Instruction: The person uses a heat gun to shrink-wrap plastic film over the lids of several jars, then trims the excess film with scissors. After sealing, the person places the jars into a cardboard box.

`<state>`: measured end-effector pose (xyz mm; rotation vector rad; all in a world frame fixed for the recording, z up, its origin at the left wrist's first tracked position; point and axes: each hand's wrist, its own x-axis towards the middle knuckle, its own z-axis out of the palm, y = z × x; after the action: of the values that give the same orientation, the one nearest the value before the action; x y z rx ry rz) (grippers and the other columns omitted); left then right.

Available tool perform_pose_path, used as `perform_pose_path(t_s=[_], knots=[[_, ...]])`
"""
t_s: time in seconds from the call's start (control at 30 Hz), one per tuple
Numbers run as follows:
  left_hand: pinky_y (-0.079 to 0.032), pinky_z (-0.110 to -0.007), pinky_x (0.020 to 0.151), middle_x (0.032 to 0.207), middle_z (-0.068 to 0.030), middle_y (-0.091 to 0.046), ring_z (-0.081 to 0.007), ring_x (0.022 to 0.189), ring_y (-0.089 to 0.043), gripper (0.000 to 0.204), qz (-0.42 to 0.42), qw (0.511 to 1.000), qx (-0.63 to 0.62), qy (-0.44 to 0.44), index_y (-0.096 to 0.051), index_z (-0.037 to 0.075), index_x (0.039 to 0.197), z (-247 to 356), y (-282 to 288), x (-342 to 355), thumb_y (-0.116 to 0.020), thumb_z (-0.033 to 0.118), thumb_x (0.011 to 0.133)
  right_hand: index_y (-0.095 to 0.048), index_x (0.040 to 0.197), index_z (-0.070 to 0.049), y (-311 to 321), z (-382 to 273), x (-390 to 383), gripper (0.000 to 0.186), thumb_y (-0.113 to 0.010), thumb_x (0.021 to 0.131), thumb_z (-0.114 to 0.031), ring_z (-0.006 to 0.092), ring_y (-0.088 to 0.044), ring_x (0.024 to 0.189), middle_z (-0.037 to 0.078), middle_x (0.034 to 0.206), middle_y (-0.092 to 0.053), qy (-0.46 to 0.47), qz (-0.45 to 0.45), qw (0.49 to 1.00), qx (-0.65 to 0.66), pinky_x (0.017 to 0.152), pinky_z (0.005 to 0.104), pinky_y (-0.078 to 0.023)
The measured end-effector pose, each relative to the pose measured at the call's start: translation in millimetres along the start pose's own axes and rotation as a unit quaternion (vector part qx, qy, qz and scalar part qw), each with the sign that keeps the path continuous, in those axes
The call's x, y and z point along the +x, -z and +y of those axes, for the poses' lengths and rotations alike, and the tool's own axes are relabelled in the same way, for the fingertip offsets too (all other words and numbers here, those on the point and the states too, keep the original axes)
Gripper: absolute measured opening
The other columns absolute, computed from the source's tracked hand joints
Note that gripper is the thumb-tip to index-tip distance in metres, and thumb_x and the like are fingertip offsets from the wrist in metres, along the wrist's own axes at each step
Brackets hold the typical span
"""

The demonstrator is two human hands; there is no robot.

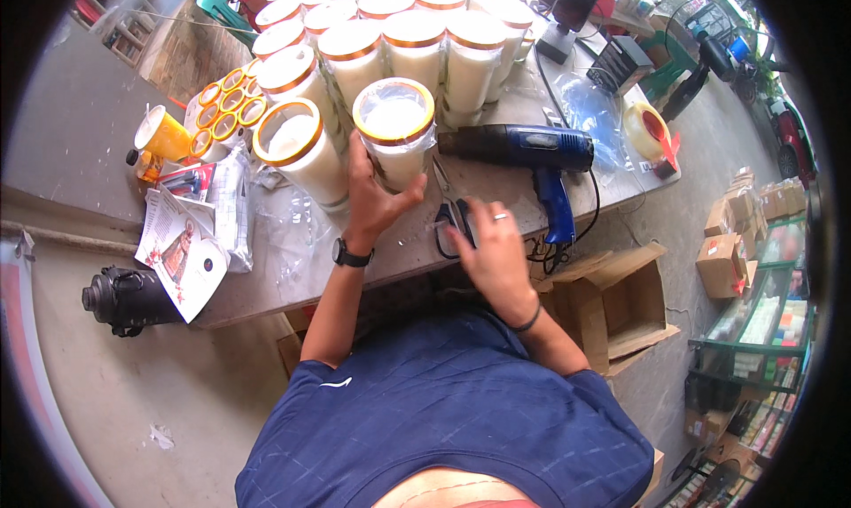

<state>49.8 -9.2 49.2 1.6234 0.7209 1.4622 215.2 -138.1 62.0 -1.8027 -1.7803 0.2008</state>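
- Right now the left hand [372, 198], a black watch on its wrist, is wrapped around the side of a clear round plastic jar with a gold rim and pale filling [395, 140], gripping it upright on the grey table [292, 269].
- The jar stands at the near edge of the table, just in front of a block of many similar gold-rimmed jars [390, 29], with clear film around its top.
- The right hand [492, 251], wearing a ring, lies palm down on the black-handled scissors [450, 214], fingers curled about the handles; the blades point toward the jar.
- A blue and black heat gun [532, 158] lies just to the right of the jar, beyond the scissors, its nozzle turned toward the jar.
- A tape dispenser with a red frame [651, 131] sits farther right.
- Loose gold-rimmed lids [226, 105] lie at the left, near a yellow cup [161, 133].
- An open brown cardboard box [612, 304] stands on the floor beside the person's right arm.
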Motion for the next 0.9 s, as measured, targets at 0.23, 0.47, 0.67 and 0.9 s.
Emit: perform_pose_path(t_s=[0.23, 0.47, 0.67, 0.9], knots=[[-0.053, -0.034, 0.086, 0.116, -0.0131, -0.062, -0.0202, 0.104, -0.064, 0.078, 0.095, 0.994, 0.009, 0.055, -0.043, -0.001, 0.129, 34, -25, 18, -0.090, 0.015, 0.069, -0.046, 0.132, 0.009, -15, 5, -11, 0.051, -0.063, 0.087, -0.007, 0.0401, -0.060, 0.095, 0.028, 0.110, -0.054, -0.028, -0.087, 0.993, -0.071, 0.086, 0.0413, -0.052], [-0.054, -0.033, 0.086, 0.115, -0.0136, -0.064, -0.0204, 0.103, -0.064, 0.080, 0.056, 0.994, 0.083, -0.044, -0.043, -0.001, 0.129, 18, -11, 17, -0.091, 0.016, 0.068, -0.034, 0.146, 0.001, 30, 4, -10, 0.068, -0.069, 0.087, -0.004, 0.0216, -0.062, 0.086, 0.013, 0.108, -0.045, -0.089, -0.100, 0.950, 0.281, 0.078, 0.0367, -0.054], [-0.051, -0.034, 0.091, 0.116, -0.0127, -0.062, -0.0211, 0.105, -0.062, 0.087, 0.044, 0.998, 0.027, 0.035, -0.040, -0.002, 0.133, 20, -12, 16, -0.092, 0.022, 0.068, -0.035, 0.142, -0.006, 4, -7, -5, 0.074, -0.080, 0.086, -0.022, 0.0111, -0.057, 0.086, 0.005, 0.113, -0.042, -0.133, -0.080, 0.765, 0.625, 0.075, 0.0254, -0.052], [-0.051, -0.035, 0.089, 0.113, -0.0123, -0.063, -0.0232, 0.102, -0.063, 0.086, 0.043, 0.998, 0.055, 0.008, -0.041, -0.003, 0.129, 0, -3, 9, -0.092, 0.029, 0.068, -0.035, 0.133, -0.004, -3, -49, 14, 0.068, -0.080, 0.085, -0.020, 0.0075, -0.055, 0.082, 0.004, 0.109, -0.044, -0.116, -0.080, 0.786, 0.603, 0.075, 0.0229, -0.051]])
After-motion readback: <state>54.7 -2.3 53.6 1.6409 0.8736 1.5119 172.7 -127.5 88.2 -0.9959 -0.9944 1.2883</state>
